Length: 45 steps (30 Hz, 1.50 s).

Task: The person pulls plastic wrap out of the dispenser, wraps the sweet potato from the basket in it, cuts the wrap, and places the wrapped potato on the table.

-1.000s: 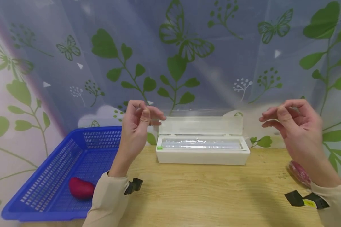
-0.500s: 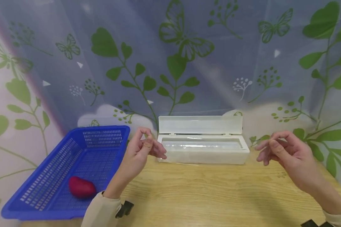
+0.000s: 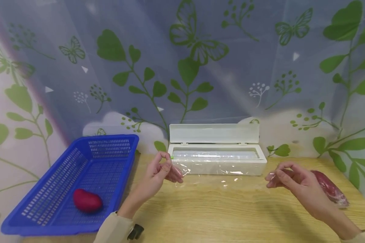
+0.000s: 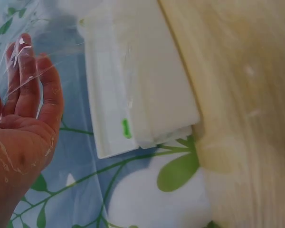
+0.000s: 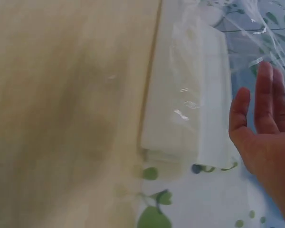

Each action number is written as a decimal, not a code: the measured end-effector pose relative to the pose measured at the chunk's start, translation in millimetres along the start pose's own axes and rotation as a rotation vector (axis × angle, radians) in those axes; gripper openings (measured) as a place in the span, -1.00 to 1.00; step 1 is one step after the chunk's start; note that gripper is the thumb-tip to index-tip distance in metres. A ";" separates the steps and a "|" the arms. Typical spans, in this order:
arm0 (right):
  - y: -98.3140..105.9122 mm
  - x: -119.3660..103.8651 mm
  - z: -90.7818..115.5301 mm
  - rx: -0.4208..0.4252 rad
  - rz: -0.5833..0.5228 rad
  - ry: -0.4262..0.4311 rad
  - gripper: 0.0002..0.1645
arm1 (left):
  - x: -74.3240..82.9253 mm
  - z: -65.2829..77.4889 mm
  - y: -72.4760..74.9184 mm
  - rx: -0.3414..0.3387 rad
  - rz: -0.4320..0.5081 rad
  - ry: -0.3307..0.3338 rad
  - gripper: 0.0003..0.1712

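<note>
A clear sheet of cling film (image 3: 228,173) stretches between the two hands, in front of a white cling film dispenser box (image 3: 246,167). The left hand (image 3: 161,173) pinches the film's left end between thumb and forefinger, just before the box's left end. At the other end, the right hand (image 3: 295,180) pinches the film, to the right of the box. Glints on the film show across the box front. The box lid (image 3: 214,134) stands raised, and a film roll (image 3: 216,155) lies inside. In the left wrist view, film drapes over the fingers (image 4: 27,90).
On the left stands a blue plastic basket (image 3: 56,230) holding a smooth, curved red fruit-like thing (image 3: 87,201). A dark red piece in clear wrap (image 3: 331,189) lies on the wooden table (image 3: 219,216), behind the right hand. A patterned curtain (image 3: 124,101) hangs behind the box.
Both hands have come down from above the box to in front of it, with the film stretched between them. The wrapped red piece shows again beside the right hand.
</note>
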State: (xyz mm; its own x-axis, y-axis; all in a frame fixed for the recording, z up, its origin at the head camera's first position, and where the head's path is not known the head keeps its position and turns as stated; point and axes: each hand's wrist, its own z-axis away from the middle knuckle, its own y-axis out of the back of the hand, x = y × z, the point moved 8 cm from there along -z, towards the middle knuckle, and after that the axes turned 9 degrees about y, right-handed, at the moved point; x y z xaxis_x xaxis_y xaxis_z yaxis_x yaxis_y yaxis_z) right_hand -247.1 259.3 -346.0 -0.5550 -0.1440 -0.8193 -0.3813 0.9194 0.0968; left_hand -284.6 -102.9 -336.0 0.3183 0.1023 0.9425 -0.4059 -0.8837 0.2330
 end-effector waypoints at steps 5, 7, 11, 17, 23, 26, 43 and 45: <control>5.2 27.0 25.5 -0.119 0.060 -0.137 -0.74 | -17.2 10.1 -12.2 -0.121 -0.040 0.077 -0.79; 7.5 35.2 35.7 -0.175 0.064 -0.193 -0.74 | -24.1 15.9 -18.4 -0.201 -0.078 0.111 -0.82; 7.6 44.1 52.4 -0.296 0.059 -0.220 -0.71 | -38.2 29.6 -30.8 -0.384 -0.153 0.169 -0.85; -4.1 46.6 63.7 -0.442 0.148 -0.122 -0.66 | -57.6 47.8 -36.1 -0.474 -0.323 0.258 -0.91; -17.2 51.4 75.9 -0.595 0.193 -0.223 -0.74 | -51.2 56.9 -43.9 -0.499 -0.528 0.158 -0.92; -19.0 55.0 84.3 -0.617 0.182 -0.371 -0.76 | -44.0 61.5 -51.4 -0.513 -0.673 0.092 -0.91; -36.7 48.1 79.3 -0.736 0.549 -0.163 -0.78 | -45.7 66.2 -56.3 -0.315 -1.130 0.157 -0.68; -39.1 45.4 75.6 -0.719 0.532 -0.143 -0.80 | -39.4 63.7 -59.8 -0.288 -1.167 0.081 -0.70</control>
State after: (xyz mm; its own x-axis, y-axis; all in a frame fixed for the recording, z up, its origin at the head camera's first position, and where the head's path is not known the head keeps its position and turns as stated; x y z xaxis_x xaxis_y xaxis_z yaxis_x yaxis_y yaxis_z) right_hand -201.4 244.5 -429.7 -0.7110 0.3259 -0.6231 -0.4973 0.3936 0.7732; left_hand -218.3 -83.2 -402.4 0.5710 0.8092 0.1385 -0.0893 -0.1066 0.9903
